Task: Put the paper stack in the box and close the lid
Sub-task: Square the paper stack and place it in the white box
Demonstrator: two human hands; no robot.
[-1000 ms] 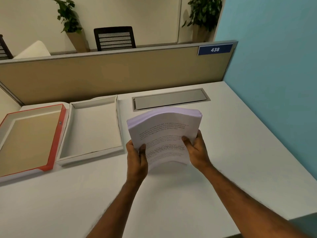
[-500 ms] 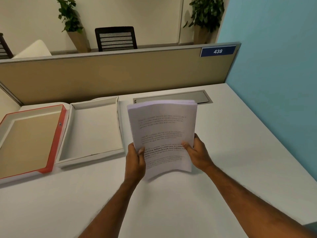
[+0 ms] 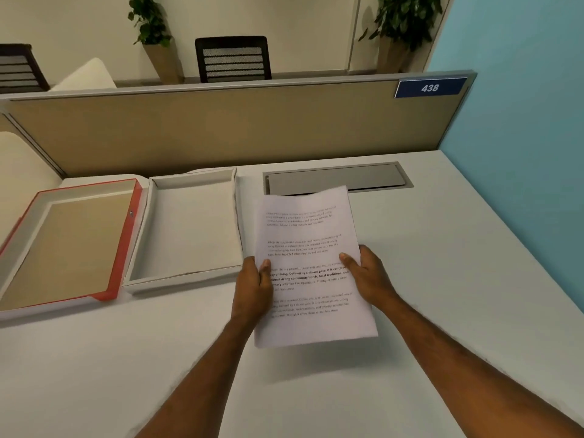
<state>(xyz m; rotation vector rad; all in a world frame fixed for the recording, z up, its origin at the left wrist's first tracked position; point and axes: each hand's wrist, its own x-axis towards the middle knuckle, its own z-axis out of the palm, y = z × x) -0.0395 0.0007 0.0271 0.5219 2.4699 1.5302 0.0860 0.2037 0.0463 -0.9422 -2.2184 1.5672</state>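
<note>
A white paper stack (image 3: pixel 311 248) with printed text is held above the desk, its top sheet facing me. My left hand (image 3: pixel 252 290) grips its left edge and my right hand (image 3: pixel 366 276) grips its right edge, thumbs on top. Just left of the stack lies the open white box (image 3: pixel 189 275), shallow, with nothing inside it. Further left lies its lid (image 3: pixel 126 235), red-edged, upside down, with a brown inner face.
The white desk (image 3: pixel 442 311) has a grey cable hatch (image 3: pixel 335 180) behind the stack. A tan partition (image 3: pixel 221 128) with a blue sign reading 438 bounds the back; a blue wall (image 3: pixel 521 153) bounds the right. Chairs and plants stand beyond.
The stack, bent and tilted up a second ago, now lies flatter and lower in both hands, its near edge closer to me. Box and lid have not moved.
</note>
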